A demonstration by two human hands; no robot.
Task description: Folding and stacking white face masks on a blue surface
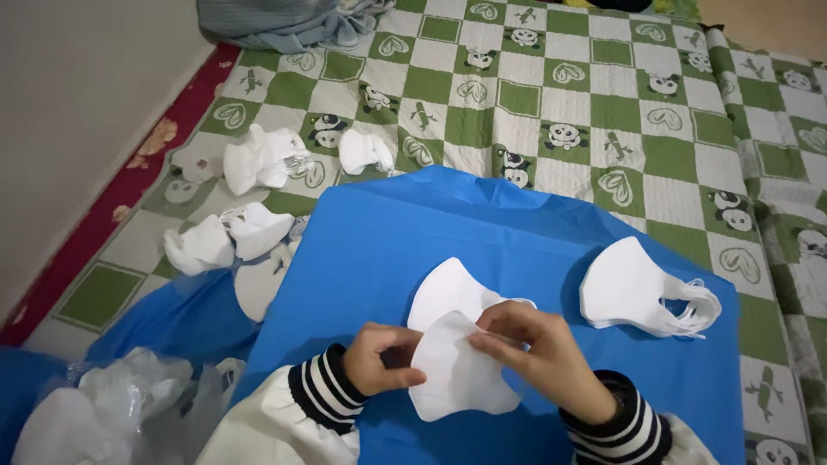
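— White mask (457, 375) is sitting near the front edge of the blue sheet (370, 232), and both hands are pinching it: the left hand (379, 357) is gripping its left side, the right hand (538, 357) is grasping the top.

— What's looking risky?

— It's overlapping a second mask (444, 288) underneath, so the two may be lifting together, I'd judge. The stack of masks (642, 297) is lying near the sheet's right edge with loops hanging loose, likely to be snagging.

— Any packaging?

— Clear plastic bags (112, 409) are crumpling off the sheet's front left corner. I'm seeing no labels. Loose mask bundles (258, 159) are lying beyond the left edge, on the checked quilt (603, 103).
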